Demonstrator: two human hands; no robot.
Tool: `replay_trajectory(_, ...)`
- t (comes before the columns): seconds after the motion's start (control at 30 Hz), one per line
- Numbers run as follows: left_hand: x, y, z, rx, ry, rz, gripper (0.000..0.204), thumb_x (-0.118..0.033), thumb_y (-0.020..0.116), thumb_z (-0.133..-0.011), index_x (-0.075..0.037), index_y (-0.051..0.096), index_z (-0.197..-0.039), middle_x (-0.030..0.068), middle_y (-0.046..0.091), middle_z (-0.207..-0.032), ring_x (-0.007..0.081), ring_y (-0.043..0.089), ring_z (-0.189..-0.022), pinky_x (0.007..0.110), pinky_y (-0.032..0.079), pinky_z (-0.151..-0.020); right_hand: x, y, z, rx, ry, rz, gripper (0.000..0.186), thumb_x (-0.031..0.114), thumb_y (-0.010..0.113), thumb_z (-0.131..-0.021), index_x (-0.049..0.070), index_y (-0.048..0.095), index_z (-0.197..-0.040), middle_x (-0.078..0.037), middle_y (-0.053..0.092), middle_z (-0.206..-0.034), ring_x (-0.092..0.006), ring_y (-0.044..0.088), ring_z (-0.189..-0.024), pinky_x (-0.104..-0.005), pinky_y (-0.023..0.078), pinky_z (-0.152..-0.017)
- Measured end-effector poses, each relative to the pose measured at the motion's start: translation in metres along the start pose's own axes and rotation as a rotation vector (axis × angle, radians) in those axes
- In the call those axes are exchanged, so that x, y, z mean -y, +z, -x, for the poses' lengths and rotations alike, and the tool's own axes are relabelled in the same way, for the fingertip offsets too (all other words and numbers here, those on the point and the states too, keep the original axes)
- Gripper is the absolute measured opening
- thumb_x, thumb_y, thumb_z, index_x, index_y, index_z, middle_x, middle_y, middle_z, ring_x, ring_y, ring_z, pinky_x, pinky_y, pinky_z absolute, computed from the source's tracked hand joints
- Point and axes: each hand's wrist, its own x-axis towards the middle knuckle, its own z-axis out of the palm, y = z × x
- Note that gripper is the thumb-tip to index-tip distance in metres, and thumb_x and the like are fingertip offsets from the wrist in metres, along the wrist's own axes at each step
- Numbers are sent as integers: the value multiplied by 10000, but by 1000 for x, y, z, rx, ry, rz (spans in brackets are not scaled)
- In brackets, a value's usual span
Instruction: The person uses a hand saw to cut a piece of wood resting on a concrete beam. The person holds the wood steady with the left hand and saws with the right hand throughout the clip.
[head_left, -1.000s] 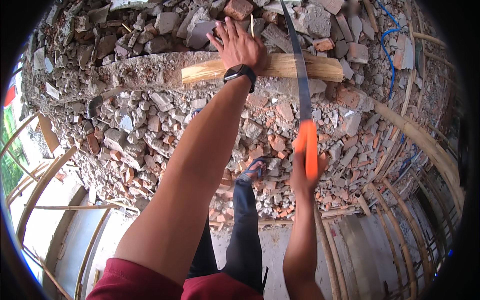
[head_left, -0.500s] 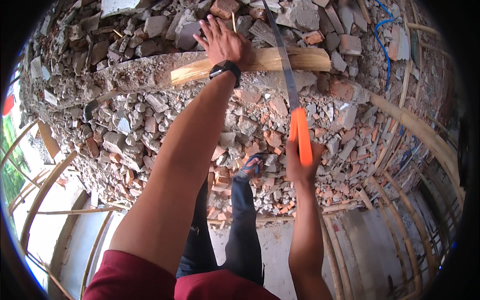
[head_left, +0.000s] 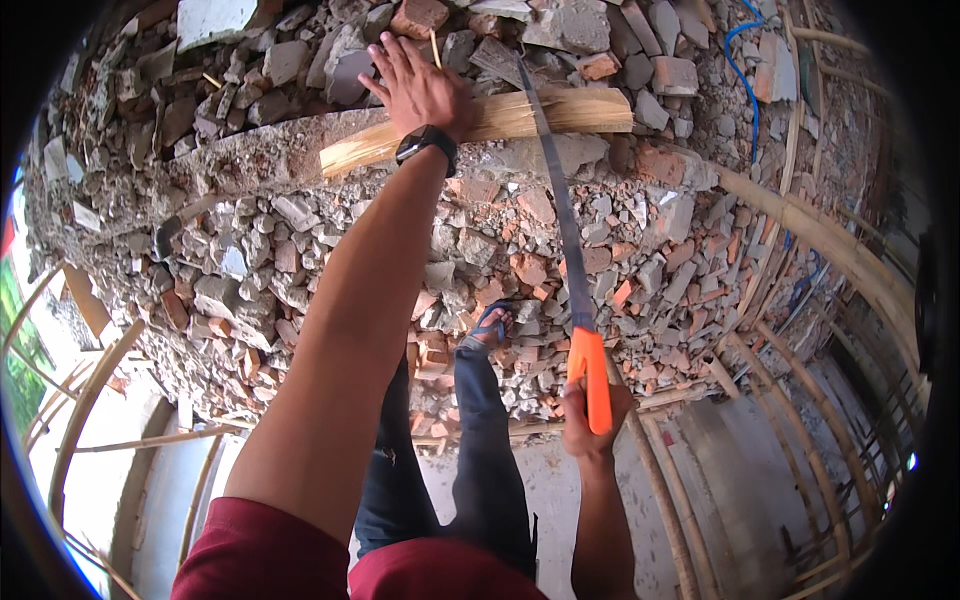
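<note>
A split length of pale wood (head_left: 585,111) lies across a concrete ledge among the rubble. My left hand (head_left: 428,98) presses down on it, fingers spread and pointing away from me, a dark watch on the wrist. The fingertips reach past the wood's far edge. In my right hand (head_left: 590,425), closed around the orange handle, is a handsaw (head_left: 566,220). Its long blade crosses the wood to the right of my left hand, with the tip just beyond the far side. The contact between the teeth and the wood is too small to make out.
Broken bricks and concrete chunks (head_left: 230,300) surround the concrete ledge (head_left: 250,150). Bamboo poles (head_left: 820,235) stretch along the right side. A blue hose or cable (head_left: 735,70) curves at the upper right. My sandalled foot (head_left: 495,322) stands on the rubble.
My right hand has drawn the saw back toward me, so less blade extends past the wood. My left hand stays pressed on the wood. The whole view has shifted slightly.
</note>
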Motion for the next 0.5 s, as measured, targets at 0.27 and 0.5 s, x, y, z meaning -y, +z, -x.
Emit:
replay_trajectory(0.27, -1, 2, 1, -37, 33, 56, 714, -288, 443, -899, 30, 363, -1533, 195, 246, -1657, 362, 140, -1560, 613, 44, -1240, -4, 18, -69, 41, -32, 93, 168, 129, 651, -910, -32, 694, -927, 59, 517, -580, -31, 472, -526, -268, 385, -486)
replay_trajectory(0.5, -7, 3, 2, -52, 38, 74, 732, -306, 452, -898, 26, 347, -1542, 195, 232, -1662, 357, 131, -1563, 608, 33, -1243, -8, 20, -43, 1, 64, -1, 288, 113, 658, -912, 44, 492, -686, 71, 422, -554, -24, 381, -525, -281, 297, -468)
